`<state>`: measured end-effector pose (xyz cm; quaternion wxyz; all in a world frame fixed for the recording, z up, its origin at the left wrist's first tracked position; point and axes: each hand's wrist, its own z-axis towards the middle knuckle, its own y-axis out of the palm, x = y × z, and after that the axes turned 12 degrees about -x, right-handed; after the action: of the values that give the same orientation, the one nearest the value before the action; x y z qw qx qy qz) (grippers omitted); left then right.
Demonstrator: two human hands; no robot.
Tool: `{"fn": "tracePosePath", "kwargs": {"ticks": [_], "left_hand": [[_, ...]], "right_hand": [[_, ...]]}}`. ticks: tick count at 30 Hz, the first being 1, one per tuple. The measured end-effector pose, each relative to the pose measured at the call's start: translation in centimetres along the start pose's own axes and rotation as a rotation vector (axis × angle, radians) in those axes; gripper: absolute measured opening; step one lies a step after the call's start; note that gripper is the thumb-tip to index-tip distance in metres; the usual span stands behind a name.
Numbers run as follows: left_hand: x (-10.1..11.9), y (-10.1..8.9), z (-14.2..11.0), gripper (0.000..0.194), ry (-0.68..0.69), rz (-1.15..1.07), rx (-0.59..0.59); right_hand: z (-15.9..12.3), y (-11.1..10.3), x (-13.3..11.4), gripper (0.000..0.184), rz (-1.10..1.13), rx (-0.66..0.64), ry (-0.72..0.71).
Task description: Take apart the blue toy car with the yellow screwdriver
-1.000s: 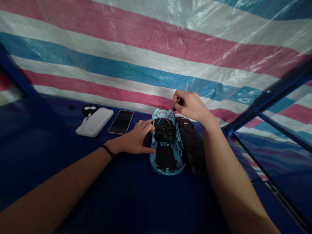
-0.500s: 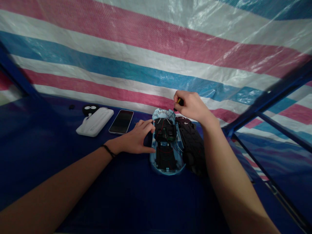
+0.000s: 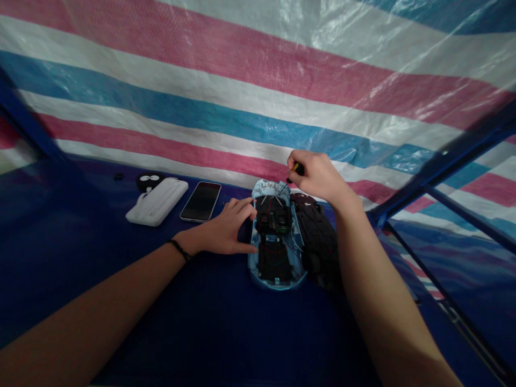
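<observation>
A light blue toy car body shell (image 3: 297,267) lies upside down on the blue surface, showing black inner parts, a small circuit board and thin wires. My left hand (image 3: 228,228) is at the shell's left side, thumb and fingers spread apart, their tips against its edge. In my right hand (image 3: 316,173) is a screwdriver (image 3: 297,168) with a black and yellow handle, the fingers closed round it. Its thin shaft slants down to the left into the far end of the shell. Where exactly the tip sits is too small to tell. A black car chassis (image 3: 318,236) lies beside the shell, partly behind my right forearm.
Left of my left hand lie a phone (image 3: 200,201), a white power bank (image 3: 158,201) and a black round item with white eyes (image 3: 148,180). Behind them hangs a striped plastic sheet (image 3: 226,115). Blue metal bars (image 3: 447,158) frame the right side.
</observation>
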<state>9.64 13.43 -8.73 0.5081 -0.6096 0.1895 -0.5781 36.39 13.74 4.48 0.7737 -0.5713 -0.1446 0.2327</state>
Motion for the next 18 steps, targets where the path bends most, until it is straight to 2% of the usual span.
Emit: {"fn": "tracePosePath", "kwargs": {"ticks": [18], "left_hand": [[0.17, -0.03, 0.0, 0.058, -0.014, -0.007, 0.006]], "right_hand": [[-0.01, -0.02, -0.19, 0.006, -0.002, -0.019, 0.029]]}}
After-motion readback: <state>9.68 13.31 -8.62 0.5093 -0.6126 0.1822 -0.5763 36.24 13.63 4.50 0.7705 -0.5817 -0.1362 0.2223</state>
